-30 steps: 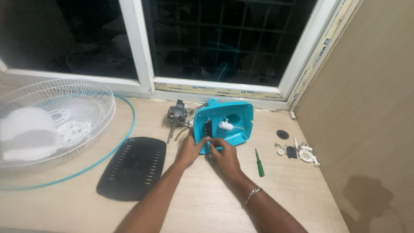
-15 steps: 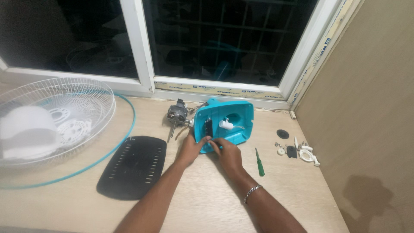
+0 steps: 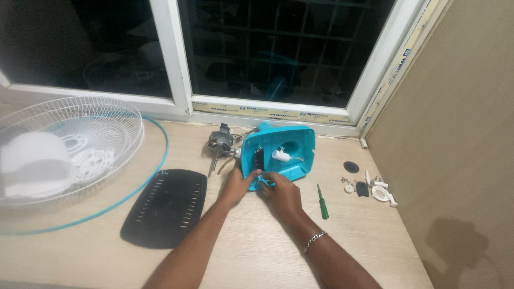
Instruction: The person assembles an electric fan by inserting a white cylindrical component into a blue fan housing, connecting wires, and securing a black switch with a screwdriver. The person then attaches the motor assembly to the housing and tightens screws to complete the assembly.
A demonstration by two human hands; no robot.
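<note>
Little has changed since half a second ago: both hands stay at the lower edge of the turquoise fan housing [image 3: 281,150], which stands open-side up on the table [image 3: 251,251]. The left hand [image 3: 235,186] still pinches that edge in a narrow grip; the right hand [image 3: 282,194] has crept slightly up, its fingers curled on the rim. A green screwdriver [image 3: 322,202] lies just right of it.

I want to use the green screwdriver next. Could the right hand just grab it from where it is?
Probably yes. The screwdriver lies alone on the bare table, just to the right of the right hand, with nothing between them. But that hand is busy at the blue housing now, so it would have to let go first.
</note>
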